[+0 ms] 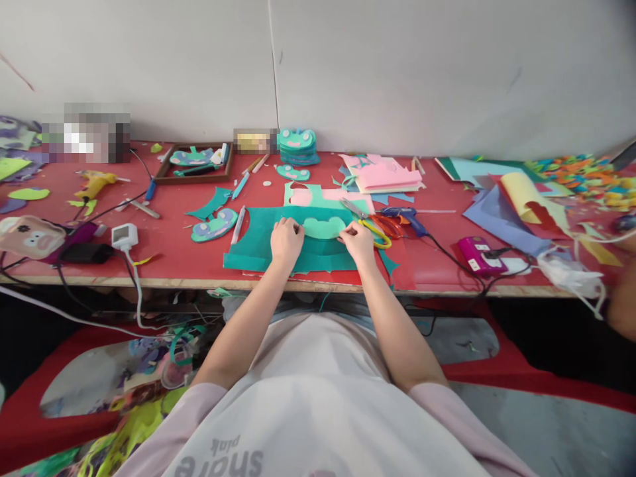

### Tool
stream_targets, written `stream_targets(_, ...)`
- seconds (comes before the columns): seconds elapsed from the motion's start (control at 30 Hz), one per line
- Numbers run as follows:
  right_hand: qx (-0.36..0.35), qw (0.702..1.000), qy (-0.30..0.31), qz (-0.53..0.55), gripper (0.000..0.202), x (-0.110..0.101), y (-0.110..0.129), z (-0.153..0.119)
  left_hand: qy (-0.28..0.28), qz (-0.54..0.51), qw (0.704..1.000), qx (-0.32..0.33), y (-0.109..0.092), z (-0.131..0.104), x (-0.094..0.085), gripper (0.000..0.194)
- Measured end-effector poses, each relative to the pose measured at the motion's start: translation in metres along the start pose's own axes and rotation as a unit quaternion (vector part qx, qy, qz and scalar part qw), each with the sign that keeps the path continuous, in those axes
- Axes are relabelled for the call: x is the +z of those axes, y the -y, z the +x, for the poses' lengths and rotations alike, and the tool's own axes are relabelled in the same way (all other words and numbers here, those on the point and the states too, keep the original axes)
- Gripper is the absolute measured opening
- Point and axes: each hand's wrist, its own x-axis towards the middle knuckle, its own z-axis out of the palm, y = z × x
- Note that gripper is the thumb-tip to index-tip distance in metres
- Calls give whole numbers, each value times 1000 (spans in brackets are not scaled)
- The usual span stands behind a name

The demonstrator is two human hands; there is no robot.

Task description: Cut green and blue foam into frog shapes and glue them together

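Observation:
A light green felt cutout (324, 228) with a wavy outline lies over a dark teal felt sheet (258, 240) at the table's front edge. At the cutout's left end, my left hand (287, 240) has its fingers closed, with something small and dark at the fingertips. My right hand (358, 242) pinches the cutout's right end. Just right of it are scissors with yellow handles (380, 235) and another pair with orange handles (392, 225). A white pen (238, 224) and a teal felt piece with lilac patches (214, 226) lie to the left.
Behind stand a brown tray (193, 177) and stacked teal felt faces (298, 149). Pink felt (385, 175) lies at centre right. A blue glue gun (407, 215) and a magenta power socket (479, 255) with cables are rightward; a yellow glue gun (94, 182) is leftward.

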Motion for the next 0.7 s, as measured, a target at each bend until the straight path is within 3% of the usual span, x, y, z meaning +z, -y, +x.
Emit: stream_targets(0.7, 1, 1000, -6, 0, 14, -1, 2, -2, -3, 3, 1000, -16, 0, 0, 1, 11)
